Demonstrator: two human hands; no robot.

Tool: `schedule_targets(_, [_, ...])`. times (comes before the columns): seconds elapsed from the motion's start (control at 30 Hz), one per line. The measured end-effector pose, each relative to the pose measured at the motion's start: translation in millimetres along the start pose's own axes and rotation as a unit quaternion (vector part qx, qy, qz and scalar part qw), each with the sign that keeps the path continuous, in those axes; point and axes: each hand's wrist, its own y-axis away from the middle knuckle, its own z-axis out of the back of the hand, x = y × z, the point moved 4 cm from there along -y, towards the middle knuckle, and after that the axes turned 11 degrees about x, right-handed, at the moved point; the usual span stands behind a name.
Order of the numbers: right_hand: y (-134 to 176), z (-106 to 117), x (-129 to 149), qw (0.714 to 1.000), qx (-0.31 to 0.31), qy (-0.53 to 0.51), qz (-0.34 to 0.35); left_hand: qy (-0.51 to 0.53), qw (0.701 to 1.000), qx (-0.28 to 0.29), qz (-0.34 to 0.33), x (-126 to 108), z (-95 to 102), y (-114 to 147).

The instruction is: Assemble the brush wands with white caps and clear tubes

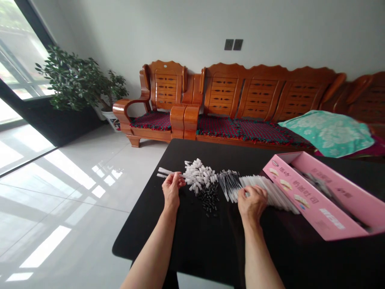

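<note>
Forearms (161, 249) came up from btm edge. L hand (171, 190), lower ctr, pinched whitish tubes (165, 171); R hand (252, 201), lower ctr-right, curled over row of plasticky translucent tubes (277, 194). Stubby white pieces (199, 172) piled mid-frame, small black cylinders (208, 198) below, thin dark rods (227, 181) beside. R grip partly hidden, couldn't tell if holding; pink box (303, 196) contents (319, 183) blurry.

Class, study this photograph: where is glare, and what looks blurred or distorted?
Head view: daylight through the window at left throws bright glare patches onto the floor; head view: that window leans steeply, probably wide-angle distortion; head view: white tubes near the right hand look soft, and the pink box's smallest print is unreadable.
</note>
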Motion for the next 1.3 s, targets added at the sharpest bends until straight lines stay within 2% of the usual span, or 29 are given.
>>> schedule_targets(0.13, [0,-1,1,0.999,0.029,0.019,-0.010,-0.003,0.996,0.077,0.035,2,-9.9,3])
schedule_targets(0.27, [-3,2,31,0.995,0.027,-0.091,0.017,0.009,0.984,0.166,0.064,3,-23.3,8])
schedule_targets(0.33, [-2,-2,56,0.981,0.061,-0.176,0.059,0.006,0.975,0.206,0.081,3,-31.0,13])
schedule_targets(0.4, [1,-11,80,0.958,0.126,-0.241,0.087,-0.004,0.968,0.232,0.092,3,-37.3,17])
schedule_targets(0.47, [6,-21,98,0.937,0.189,-0.276,0.103,-0.021,0.962,0.254,0.096,3,-42.2,20])
schedule_targets(0.53, [10,-27,107,0.922,0.226,-0.290,0.116,-0.037,0.958,0.270,0.093,2,-44.9,21])
schedule_targets(0.6, [12,-29,109,0.913,0.246,-0.299,0.127,-0.034,0.960,0.263,0.086,1,-44.2,19])
schedule_targets(0.73, [9,-24,105,0.904,0.264,-0.311,0.129,0.015,0.974,0.214,0.070,-1,-36.9,13])
schedule_targets(0.97, [9,-25,110,0.903,0.281,-0.300,0.126,0.009,0.968,0.232,0.097,5,-38.9,17])
schedule_targets(1.17, [10,-21,119,0.927,0.243,-0.234,0.161,0.008,0.980,0.168,0.108,10,-35.9,15])
schedule_targets(1.3, [9,-20,120,0.932,0.236,-0.216,0.171,0.020,0.977,0.182,0.113,9,-36.0,15])
